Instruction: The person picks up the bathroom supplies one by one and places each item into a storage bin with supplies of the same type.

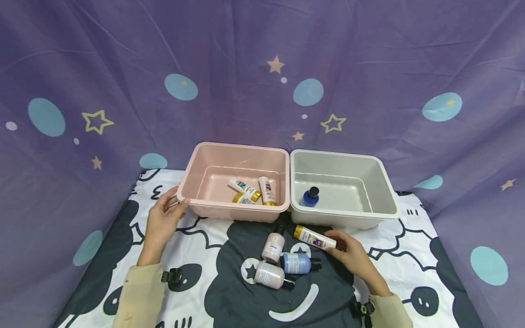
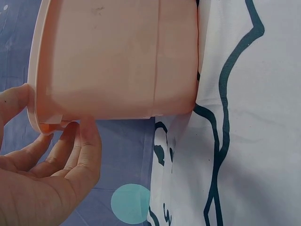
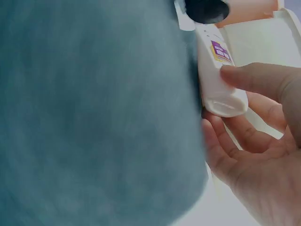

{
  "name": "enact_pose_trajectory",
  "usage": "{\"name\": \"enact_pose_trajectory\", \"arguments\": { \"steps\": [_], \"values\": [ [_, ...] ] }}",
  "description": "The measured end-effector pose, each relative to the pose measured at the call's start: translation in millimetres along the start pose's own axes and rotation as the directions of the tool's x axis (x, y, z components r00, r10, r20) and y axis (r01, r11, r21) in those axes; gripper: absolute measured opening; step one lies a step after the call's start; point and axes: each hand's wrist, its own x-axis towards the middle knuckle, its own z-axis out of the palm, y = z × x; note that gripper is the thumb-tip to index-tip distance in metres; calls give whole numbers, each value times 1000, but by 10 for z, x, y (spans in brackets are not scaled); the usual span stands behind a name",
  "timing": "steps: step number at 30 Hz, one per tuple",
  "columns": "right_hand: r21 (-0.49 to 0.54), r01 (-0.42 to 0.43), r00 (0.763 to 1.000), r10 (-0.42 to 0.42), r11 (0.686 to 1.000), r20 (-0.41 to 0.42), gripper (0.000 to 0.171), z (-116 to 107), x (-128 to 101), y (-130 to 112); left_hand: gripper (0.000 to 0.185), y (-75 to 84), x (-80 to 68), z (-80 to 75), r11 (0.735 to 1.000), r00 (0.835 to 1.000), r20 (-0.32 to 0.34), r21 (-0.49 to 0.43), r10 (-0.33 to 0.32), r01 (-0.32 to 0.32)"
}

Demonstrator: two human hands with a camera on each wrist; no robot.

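At the pink bin's [image 1: 235,210] front left corner, my left hand [image 1: 163,223] holds the rim. The left wrist view has its thumb on the rim and the fingers below it. My right hand [image 1: 350,255] grips the base end of a white bottle with a gold cap [image 1: 313,238], thumb on one side in the right wrist view. Several white gold-capped bottles [image 1: 267,190] lie in the pink bin. Beside the held one are two pale pink bottles [image 1: 273,246] with black caps and a light blue bottle [image 1: 296,263] lying on its side.
A grey-white bin [image 1: 344,214] stands right of the pink one, with a dark blue bottle [image 1: 309,198] inside near its front left corner. A patterned cloth [image 1: 229,291] covers the table. Behind the bins hangs a purple curtain [image 1: 246,109] with stars and dots.
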Motion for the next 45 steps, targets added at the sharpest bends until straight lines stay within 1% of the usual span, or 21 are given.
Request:
{"name": "enact_pose_trajectory", "arguments": {
  "steps": [3, 5, 6, 8, 11, 13, 17, 20, 23, 25, 26, 30, 32, 33, 35, 38, 42, 45],
  "values": [
    [131, -59, 998, 58, 990, 10, 38, -9, -9, -17, 64, 2, 0, 0, 1000, 1000, 1, -4, 1, -1],
    [208, -98, 995, 99, 973, 9, 37, -9, -20, -36, 64, 0, -1, 2, 1000, 1000, 2, -7, 2, -2],
    [251, -123, 992, 125, 960, 8, 37, -6, -27, -48, 64, -2, -2, 3, 1000, 1000, 4, -9, 3, -3],
    [337, -176, 983, 184, 925, 8, 36, 5, -43, -76, 64, -17, 3, 5, 1000, 1000, 8, -19, 2, -1],
    [460, -240, 964, 266, 855, 8, 37, 21, -68, -124, 64, -34, 5, 5, 999, 1000, 16, -31, 8, -7],
    [519, -263, 952, 306, 813, 2, 38, 26, -84, -160, 64, -43, 6, 4, 999, 1000, 18, -36, 11, -11],
    [583, -287, 934, 358, 760, -7, 40, 24, -115, -221, 65, -42, 0, 6, 999, 1000, 16, -34, 9, -8],
    [629, -284, 929, 370, 723, -5, 41, 8, -129, -265, 65, -36, -7, 8, 1000, 1000, 16, -30, 4, -4],
    [670, -274, 929, 371, 690, -2, 42, -21, -140, -331, 66, -32, -12, 11, 1000, 1000, 16, -27, 4, -4],
    [688, -260, 933, 359, 678, -1, 41, -50, -150, -382, 66, -32, -13, 12, 1000, 1000, 15, -28, 7, -7],
    [695, -250, 937, 348, 675, -1, 40, -65, -155, -408, 66, -33, -12, 13, 1000, 1000, 14, -28, 8, -8],
    [724, -186, 962, 271, 665, -2, 27, -140, -160, -517, 66, -31, -8, 14, 1000, 1000, 18, -28, 8, -7],
    [735, -156, 971, 238, 660, -9, 24, -170, -142, -588, 66, -24, -9, 11, 1000, 1000, 18, -28, 6, -5],
    [738, -142, 974, 226, 659, -15, 23, -182, -125, -631, 66, -20, -11, 8, 1000, 1000, 16, -28, 5, -4],
    [750, -116, 978, 207, 652, -28, 28, -197, -80, -720, 66, -16, -13, 1, 1000, 1000, 10, -29, 2, -2],
    [769, -82, 983, 181, 634, -44, 30, -203, 5, -861, 66, -10, -18, -7, 999, 1000, 5, -35, 5, -5],
    [794, -28, 989, 130, 607, -64, 23, -201, 140, -1041, 66, -11, -16, -4, 999, 1000, 12, -47, 10, -10],
    [800, 4, 991, 108, 600, -85, 22, -202, 277, -1163, 66, -15, -9, 1, 999, 1000, 15, -47, 11, -10]
  ]
}}
